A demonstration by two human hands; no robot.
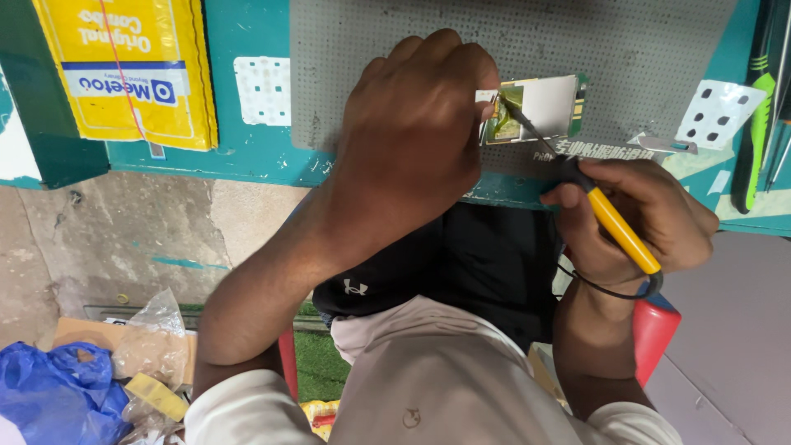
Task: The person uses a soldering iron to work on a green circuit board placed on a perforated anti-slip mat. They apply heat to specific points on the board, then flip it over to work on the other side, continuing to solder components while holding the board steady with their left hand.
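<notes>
A small rectangular circuit board with a silvery shield (535,109) lies on the grey perforated mat (626,49), far side. The left hand (412,132) pinches its left edge; the right hand (638,218) grips a yellow-handled soldering iron (614,221), tip touching the board.

Yellow-handled soldering iron (620,227) w/ black cord; grey dotted mat (626,49); teal bench (247,140); yellow box (124,70); blue bag (49,387).
</notes>
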